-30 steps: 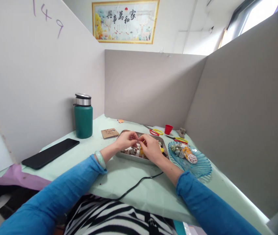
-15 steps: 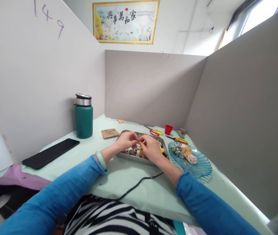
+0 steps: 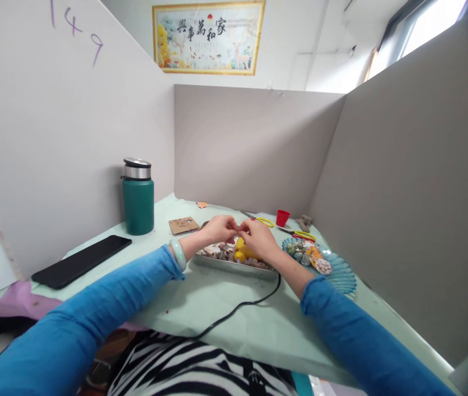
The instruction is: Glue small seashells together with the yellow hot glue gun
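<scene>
Above a shallow metal tray (image 3: 234, 268), my left hand (image 3: 222, 227) and my right hand (image 3: 257, 237) are close together, fingertips nearly meeting. Both hands are closed in a pinch. Whatever lies between the fingers is too small to make out. Small mixed pieces fill the tray: brown and whitish bits (image 3: 219, 251) on the left and a bright yellow piece (image 3: 242, 252) just under my right hand. My hands cover the tray's far side.
A blue glass dish (image 3: 343, 273) with small ornaments is at right. Behind are a red cup (image 3: 282, 218), scissors (image 3: 299, 235) and a brown card (image 3: 184, 225). A green bottle (image 3: 138, 203) and black phone (image 3: 83, 260) stand left; a black cable (image 3: 234, 312) crosses the front.
Both hands have risen slightly and moved a little away from me over the tray, still pinched together. More of the tray's contents and the yellow piece now show beneath them.
</scene>
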Demonstrator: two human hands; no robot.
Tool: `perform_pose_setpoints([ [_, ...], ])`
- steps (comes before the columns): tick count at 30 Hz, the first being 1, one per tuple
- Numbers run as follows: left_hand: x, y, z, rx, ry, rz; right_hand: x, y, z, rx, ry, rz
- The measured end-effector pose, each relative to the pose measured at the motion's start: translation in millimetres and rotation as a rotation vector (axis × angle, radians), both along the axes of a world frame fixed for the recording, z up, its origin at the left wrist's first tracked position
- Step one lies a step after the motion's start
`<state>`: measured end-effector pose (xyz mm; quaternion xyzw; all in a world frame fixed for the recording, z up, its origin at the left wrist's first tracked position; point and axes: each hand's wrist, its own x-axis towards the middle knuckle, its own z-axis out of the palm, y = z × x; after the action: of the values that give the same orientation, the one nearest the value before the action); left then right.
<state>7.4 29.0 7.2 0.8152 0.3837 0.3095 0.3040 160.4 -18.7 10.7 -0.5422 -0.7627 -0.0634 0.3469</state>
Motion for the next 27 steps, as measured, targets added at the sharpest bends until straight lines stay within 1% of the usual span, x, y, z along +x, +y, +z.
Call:
perform_pose_setpoints([
  [3, 7.5, 8.0, -1.6, 0.024, -0.007, 0.042, 6.3, 10.5, 12.0, -0.057, -0.114, -0.005],
  [5, 10.2, 11.5, -3.4, 0.032, -0.031, 0.097, 8.7, 17.1, 12.9, -0.058, -0.152, 0.016],
  [7, 10.5, 12.9, -5.0, 0.018, -0.042, 0.115, 9.0, 21.6, 7.0, -0.008, -0.127, 0.036],
  [9, 8.9, 11.5, -5.7, 0.007, -0.02, 0.097, 7.7, 23.2, -3.0, 0.027, -0.087, 0.033],
  [10, 7.7, 9.9, -5.7, 0.026, 0.008, 0.1, 6.5, 22.9, -8.2, 0.028, -0.083, 0.029],
  [13, 3.6, 3.3, -4.8, 0.149, 0.074, 0.112, 3.0, 18.9, -19.6, 0.006, -0.061, 0.005],
  [14, 2.4, 1.1, -4.4, 0.152, 0.08, 0.108, 2.2, 17.1, -21.5, -0.006, -0.056, 0.003],
  [17, 0.5, -3.3, -3.8, 0.104, 0.057, 0.094, 1.4, 12.4, -22.8, -0.019, -0.035, -0.018],
  [21, 1.6, -4.6, -4.6, 0.063, 0.033, 0.082, 2.9, 11.1, -21.0, 0.016, -0.027, -0.026],
  [27, 2.9, -6.3, -4.9, 0.172, 0.06, 0.125, 4.3, 13.4, -20.3, 0.056, -0.008, 0.013],
])
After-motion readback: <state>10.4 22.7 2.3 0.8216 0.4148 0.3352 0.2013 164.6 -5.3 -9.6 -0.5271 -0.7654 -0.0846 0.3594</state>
